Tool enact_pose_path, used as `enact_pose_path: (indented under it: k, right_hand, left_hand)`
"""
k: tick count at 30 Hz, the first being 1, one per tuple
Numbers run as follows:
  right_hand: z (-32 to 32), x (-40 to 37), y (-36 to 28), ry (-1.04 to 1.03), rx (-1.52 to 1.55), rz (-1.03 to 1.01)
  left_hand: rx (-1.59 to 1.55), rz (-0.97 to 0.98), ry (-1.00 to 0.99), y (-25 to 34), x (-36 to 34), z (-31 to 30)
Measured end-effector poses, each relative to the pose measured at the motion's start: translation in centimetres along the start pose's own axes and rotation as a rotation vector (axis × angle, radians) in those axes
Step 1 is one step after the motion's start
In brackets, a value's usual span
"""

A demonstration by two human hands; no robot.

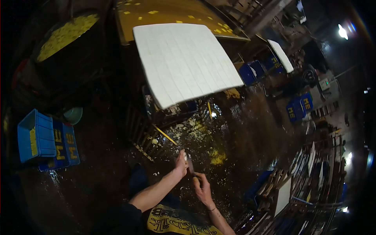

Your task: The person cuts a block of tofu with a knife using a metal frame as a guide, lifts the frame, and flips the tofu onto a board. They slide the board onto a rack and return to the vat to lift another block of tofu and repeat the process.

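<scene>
Head view: a white slab (184, 58), scored into squares, is seen at twelve o'clock from the hands, raised on a frame. A yellow tray (172, 11) lies behind it. A dark tub (66, 33) of yellow pieces stands at ten o'clock, and a bowl (73, 114) lies below it. Blue crates (37, 135) are set at nine o'clock, and wooden racks (305, 176) are stacked at three o'clock. The wet floor (243, 129) between the hands and the slab is strewn with white and yellow crumbs, and a yellow stick (164, 135) lies slanted on it. Nothing is placed between the hands and the slab but this litter.

A knife (190, 164) is held low in the middle of the frame, its blade pointing to twelve o'clock. Its handle is enclosed by the right hand (203, 188), which is curled tight around it. The blade is met at its nine o'clock side by the left hand (181, 161). Whether the blade is pinched or only touched there cannot be told.

One knife and two hands are counted. Two slabs are seen, the second at two o'clock, far off. Two crates are counted at nine o'clock, and several more are seen at two o'clock.
</scene>
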State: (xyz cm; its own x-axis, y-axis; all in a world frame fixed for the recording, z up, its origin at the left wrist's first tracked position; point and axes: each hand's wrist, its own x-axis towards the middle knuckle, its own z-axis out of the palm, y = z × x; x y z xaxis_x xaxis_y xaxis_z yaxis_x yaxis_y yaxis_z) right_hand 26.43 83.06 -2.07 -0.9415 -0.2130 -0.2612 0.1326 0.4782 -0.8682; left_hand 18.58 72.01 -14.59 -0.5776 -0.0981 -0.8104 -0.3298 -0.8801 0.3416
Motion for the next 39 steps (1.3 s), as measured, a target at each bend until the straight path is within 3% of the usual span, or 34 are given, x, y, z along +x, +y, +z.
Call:
enact_pose_path:
  k: [3, 6, 7, 8, 9, 11, 13, 14, 15, 16, 18, 19, 21, 22, 24, 25, 26, 29, 32, 36, 37, 39]
  right_hand:
    - [-5.0, -1.8, 3.2, 0.145, 0.086, 0.033]
    - [-8.6, -1.0, 3.5, 0.23, 0.143, 0.031]
    - [-9.5, -0.2, 3.7, 0.257, 0.16, 0.003]
    - [-10.4, 0.7, 3.1, 0.255, 0.16, -0.004]
    - [-11.5, 1.4, 2.5, 0.246, 0.154, -0.009]
    - [-13.6, 3.3, 2.5, 0.242, 0.155, -0.009]
    - [-15.5, 5.3, 2.9, 0.239, 0.16, 0.01]
    - [-16.2, 6.6, 3.8, 0.259, 0.186, 0.037]
    - [-16.7, 8.0, 4.2, 0.253, 0.18, 0.04]
    - [-17.3, 9.7, 4.3, 0.237, 0.164, 0.078]
    - [-19.1, 12.0, 5.9, 0.172, 0.1, 0.183]
    - [-20.5, 13.1, 7.1, 0.055, -0.073, 0.239]
    - [-21.4, 15.5, 8.3, 0.087, -0.101, 0.111]
    - [-21.9, 16.7, 9.0, 0.071, -0.096, 0.108]
    - [-23.1, 19.0, 10.1, -0.038, -0.019, 0.116]
    - [-23.5, 20.0, 10.2, -0.086, -0.012, 0.096]
    - [-23.4, 21.4, 10.2, -0.151, -0.03, 0.083]
    - [-22.0, 25.4, 12.1, -0.334, -0.047, -0.062]
    - [-21.9, 28.6, 13.7, -0.451, -0.36, -0.331]
    - [-22.5, 31.9, 12.3, -0.649, -0.214, -0.6]
    - [-23.4, 31.8, 10.8, -0.546, -0.363, -0.734]
    - [-25.4, 33.6, 9.7, -0.646, -0.262, -0.841]
  left_hand:
    - [0.111, -0.031, -0.053, -0.6, 1.2, 3.7]
    - [0.04, 0.09, -0.077, 2.4, 6.9, 8.7]
    - [0.144, 0.329, -0.069, 4.1, 11.4, 9.6]
    - [0.127, 0.191, -0.152, 7.0, 15.7, 9.2]
    - [0.166, 0.189, -0.128, 8.9, 18.5, 8.4]
    - [0.635, 0.358, 0.085, 9.5, 22.0, 4.7]
    - [1.435, 0.391, 0.264, 7.5, 23.4, 1.0]
    - [1.924, 0.277, 0.193, 7.6, 19.6, 1.7]
    - [2.187, 0.382, 0.118, 6.2, 20.9, -0.2]
    - [2.492, 0.358, 0.018, 5.3, 22.9, -1.7]
    - [2.679, 0.523, -0.083, 3.9, 25.2, -4.6]
    - [2.734, 0.519, -0.091, 3.1, 27.9, -6.6]
    - [2.845, 0.457, -0.09, 2.9, 29.8, -8.3]
    - [2.845, 0.441, -0.073, 3.6, 28.9, -7.6]
    - [2.806, 0.584, -0.245, 4.3, 26.8, -7.8]
    - [2.732, 0.713, -0.252, 4.5, 24.9, -8.0]
    - [2.729, 0.679, -0.162, 4.9, 22.9, -7.7]
    - [2.349, 1.061, -0.23, 5.7, 15.3, -4.2]
    - [2.132, 0.966, -0.053, 6.6, 5.8, 2.7]
    - [1.68, 1.181, 0.049, 6.5, -5.3, 10.5]
    - [1.508, 1.244, 0.05, 6.1, -7.9, 12.6]
    - [1.326, 1.225, 0.068, 5.8, -12.5, 15.6]
